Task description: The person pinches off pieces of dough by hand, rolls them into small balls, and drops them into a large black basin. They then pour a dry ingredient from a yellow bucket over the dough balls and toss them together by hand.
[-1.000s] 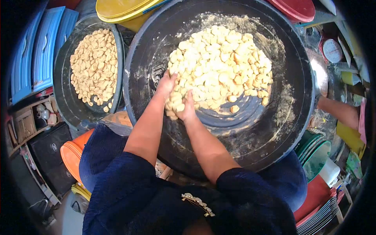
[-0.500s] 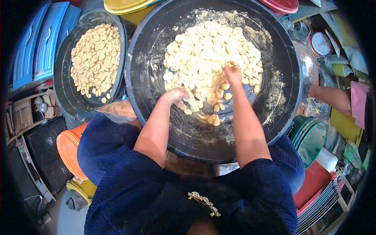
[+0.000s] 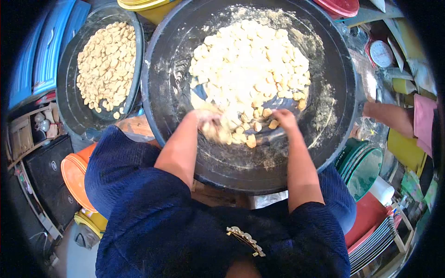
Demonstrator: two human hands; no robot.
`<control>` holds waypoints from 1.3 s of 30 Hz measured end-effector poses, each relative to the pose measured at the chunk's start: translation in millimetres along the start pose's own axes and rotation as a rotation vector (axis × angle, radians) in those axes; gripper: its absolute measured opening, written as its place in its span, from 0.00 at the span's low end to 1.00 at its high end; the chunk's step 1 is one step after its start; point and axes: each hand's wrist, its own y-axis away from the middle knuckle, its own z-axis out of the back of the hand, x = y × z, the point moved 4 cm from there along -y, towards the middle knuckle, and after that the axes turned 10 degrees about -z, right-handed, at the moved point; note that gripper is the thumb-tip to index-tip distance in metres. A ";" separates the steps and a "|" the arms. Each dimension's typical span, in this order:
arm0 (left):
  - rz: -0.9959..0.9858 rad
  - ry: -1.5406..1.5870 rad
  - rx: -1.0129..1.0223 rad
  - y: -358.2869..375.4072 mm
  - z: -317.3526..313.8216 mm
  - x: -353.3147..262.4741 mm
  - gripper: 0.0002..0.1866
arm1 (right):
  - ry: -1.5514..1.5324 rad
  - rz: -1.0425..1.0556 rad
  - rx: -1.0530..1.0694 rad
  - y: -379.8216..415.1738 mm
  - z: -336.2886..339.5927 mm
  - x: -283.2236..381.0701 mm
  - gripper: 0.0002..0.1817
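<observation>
A wide black round tub (image 3: 185,153) holds a heap of pale, rounded dough-like lumps (image 3: 250,65), dusted with powder; bright light washes out much of the heap. My left hand (image 3: 209,121) is at the heap's near left edge, among the lumps, its fingers smeared by motion. On the near right side of the heap, my right hand (image 3: 284,118) is low in the tub with its fingers bunched together and pointing left, close beside a few loose lumps. Whether a lump is inside those fingers is hidden.
A dark oval basin (image 3: 69,111) at left holds similar tan lumps (image 3: 107,62). Yellow (image 3: 155,11) and red (image 3: 340,7) containers stand behind the tub. Green lids or basins (image 3: 364,169) are at right, an orange bucket (image 3: 76,178) at left. Another person's arm (image 3: 389,118) reaches in from the right.
My right hand has moved from the middle of the heap down toward me, with lumps shifted near it. My left hand has moved slightly left and down, and the view has shifted a little.
</observation>
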 end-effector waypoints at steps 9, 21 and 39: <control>0.138 0.232 -0.497 -17.0 53.1 0.8 0.23 | -0.706 -0.252 0.890 57.1 -203.9 82.6 0.26; -0.301 0.656 0.289 39.4 -50.7 -66.4 0.20 | -0.593 0.206 0.714 118.6 -58.3 120.2 0.27; -0.563 1.014 -0.171 119.1 -83.9 -113.1 0.17 | -0.279 0.801 0.253 232.6 -40.7 126.2 0.27</control>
